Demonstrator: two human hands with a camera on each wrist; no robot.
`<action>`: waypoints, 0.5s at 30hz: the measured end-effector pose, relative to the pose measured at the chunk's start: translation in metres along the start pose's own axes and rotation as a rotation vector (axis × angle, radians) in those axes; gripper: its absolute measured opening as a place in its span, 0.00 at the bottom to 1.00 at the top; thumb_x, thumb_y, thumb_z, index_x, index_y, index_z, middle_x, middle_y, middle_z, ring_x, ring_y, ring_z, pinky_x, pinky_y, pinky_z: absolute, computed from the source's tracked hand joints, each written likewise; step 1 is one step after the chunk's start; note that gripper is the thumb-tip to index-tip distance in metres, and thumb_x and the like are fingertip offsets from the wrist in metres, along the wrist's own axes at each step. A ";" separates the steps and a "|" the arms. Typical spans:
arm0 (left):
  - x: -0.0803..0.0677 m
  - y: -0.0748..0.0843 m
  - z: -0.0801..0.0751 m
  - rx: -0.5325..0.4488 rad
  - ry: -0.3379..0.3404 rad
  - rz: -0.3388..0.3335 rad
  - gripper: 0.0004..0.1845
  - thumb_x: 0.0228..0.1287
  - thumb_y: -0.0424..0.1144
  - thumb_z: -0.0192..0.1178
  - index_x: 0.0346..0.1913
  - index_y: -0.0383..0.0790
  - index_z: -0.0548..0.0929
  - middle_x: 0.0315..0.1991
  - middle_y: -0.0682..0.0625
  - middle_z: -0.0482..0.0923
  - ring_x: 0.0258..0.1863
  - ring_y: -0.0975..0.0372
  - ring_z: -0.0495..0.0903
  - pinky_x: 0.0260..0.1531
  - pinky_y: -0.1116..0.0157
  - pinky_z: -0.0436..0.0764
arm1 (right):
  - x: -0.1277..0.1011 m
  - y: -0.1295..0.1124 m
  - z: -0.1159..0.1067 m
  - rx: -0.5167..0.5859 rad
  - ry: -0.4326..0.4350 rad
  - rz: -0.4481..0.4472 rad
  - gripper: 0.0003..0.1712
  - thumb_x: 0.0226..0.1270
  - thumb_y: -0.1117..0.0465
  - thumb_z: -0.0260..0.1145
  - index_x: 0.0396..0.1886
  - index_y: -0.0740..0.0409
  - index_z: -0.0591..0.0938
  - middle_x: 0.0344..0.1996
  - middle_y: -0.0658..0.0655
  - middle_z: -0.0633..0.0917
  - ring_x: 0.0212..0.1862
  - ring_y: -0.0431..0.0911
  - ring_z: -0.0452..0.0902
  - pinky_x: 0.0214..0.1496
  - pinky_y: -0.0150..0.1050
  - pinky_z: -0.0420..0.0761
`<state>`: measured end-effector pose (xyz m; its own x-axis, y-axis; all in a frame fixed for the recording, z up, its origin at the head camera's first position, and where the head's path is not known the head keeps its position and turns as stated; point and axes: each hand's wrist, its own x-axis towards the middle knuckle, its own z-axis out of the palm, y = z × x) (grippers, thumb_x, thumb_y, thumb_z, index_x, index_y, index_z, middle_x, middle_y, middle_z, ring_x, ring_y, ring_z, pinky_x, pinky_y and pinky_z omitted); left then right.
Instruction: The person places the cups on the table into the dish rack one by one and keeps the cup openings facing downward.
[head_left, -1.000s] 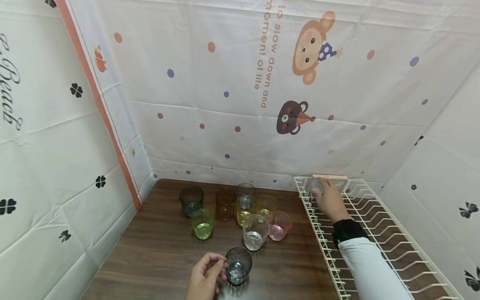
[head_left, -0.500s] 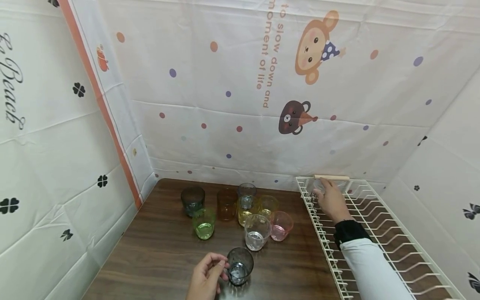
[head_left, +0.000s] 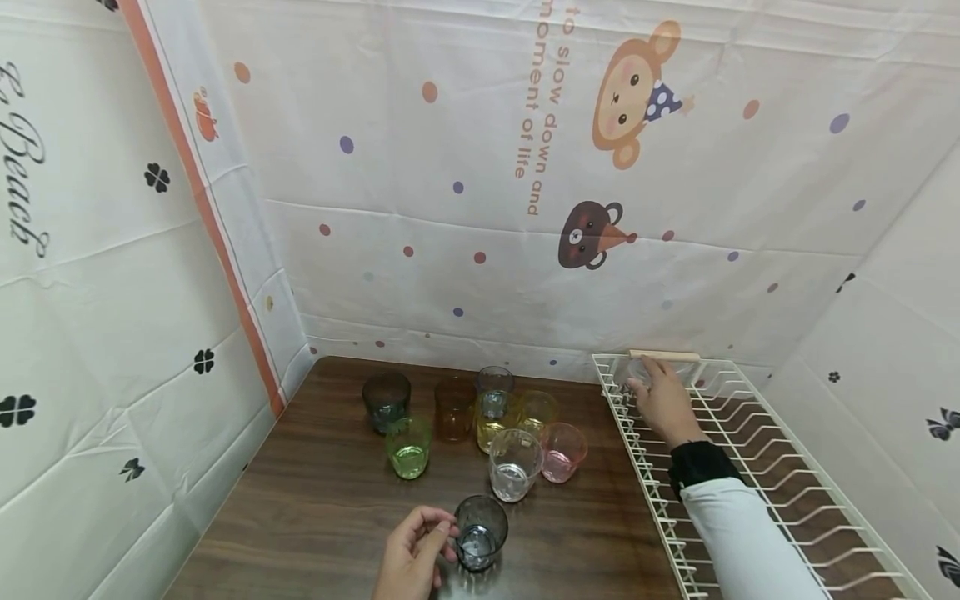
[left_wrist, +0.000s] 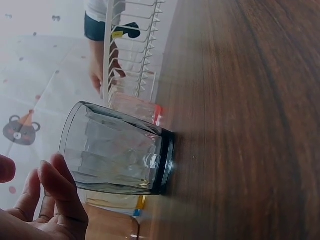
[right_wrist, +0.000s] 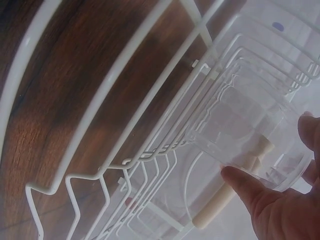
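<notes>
A smoky grey glass [head_left: 480, 533] stands upright on the wooden table [head_left: 322, 508] near its front edge. My left hand [head_left: 415, 552] lies beside it, fingers loosely curled, fingertips [left_wrist: 56, 176] at the side of the grey glass [left_wrist: 117, 155] near its rim, not wrapped round it. My right hand [head_left: 662, 400] reaches to the far end of the white wire rack [head_left: 757, 450] and grips a clear glass [head_left: 637, 372]. In the right wrist view the clear glass [right_wrist: 250, 130] sits between thumb and fingers [right_wrist: 250, 187], tilted over the rack's wires [right_wrist: 100, 100].
Several coloured glasses cluster mid-table: green [head_left: 408, 447], clear [head_left: 513, 464], pink [head_left: 562, 452], amber [head_left: 453, 408], dark grey [head_left: 386, 400]. A wooden handle [head_left: 663, 355] spans the rack's far end. Printed cloth walls [head_left: 487, 208] enclose the table on three sides.
</notes>
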<state>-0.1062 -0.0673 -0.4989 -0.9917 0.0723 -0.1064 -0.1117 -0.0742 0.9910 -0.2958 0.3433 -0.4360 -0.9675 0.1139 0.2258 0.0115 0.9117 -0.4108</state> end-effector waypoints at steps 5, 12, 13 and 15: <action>0.002 -0.003 0.000 -0.001 -0.004 -0.002 0.14 0.78 0.36 0.58 0.53 0.25 0.80 0.42 0.42 0.86 0.28 0.66 0.82 0.19 0.69 0.79 | 0.000 -0.001 -0.002 0.000 -0.017 0.016 0.37 0.87 0.55 0.56 0.84 0.68 0.57 0.80 0.79 0.59 0.77 0.77 0.60 0.77 0.73 0.65; 0.001 -0.006 0.000 -0.010 0.006 0.014 0.13 0.78 0.35 0.59 0.53 0.26 0.81 0.41 0.42 0.86 0.29 0.65 0.83 0.19 0.68 0.80 | 0.000 0.000 -0.002 0.005 -0.017 0.010 0.37 0.87 0.55 0.55 0.85 0.67 0.57 0.80 0.79 0.59 0.77 0.77 0.61 0.76 0.73 0.66; 0.001 -0.006 0.000 -0.008 0.008 0.016 0.13 0.77 0.35 0.59 0.53 0.26 0.81 0.41 0.43 0.86 0.29 0.65 0.83 0.19 0.68 0.80 | 0.000 0.000 -0.001 0.008 -0.019 0.009 0.37 0.87 0.55 0.55 0.85 0.67 0.57 0.80 0.79 0.58 0.77 0.77 0.61 0.76 0.73 0.66; 0.000 -0.006 0.000 -0.003 0.006 0.027 0.13 0.77 0.34 0.59 0.53 0.26 0.81 0.40 0.44 0.86 0.29 0.65 0.83 0.20 0.68 0.80 | 0.000 0.000 -0.001 0.011 -0.024 0.012 0.37 0.87 0.55 0.55 0.85 0.66 0.56 0.80 0.79 0.58 0.77 0.77 0.61 0.75 0.73 0.67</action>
<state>-0.1056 -0.0670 -0.5052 -0.9947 0.0642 -0.0802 -0.0852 -0.0795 0.9932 -0.2953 0.3439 -0.4350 -0.9731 0.1154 0.1993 0.0208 0.9059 -0.4231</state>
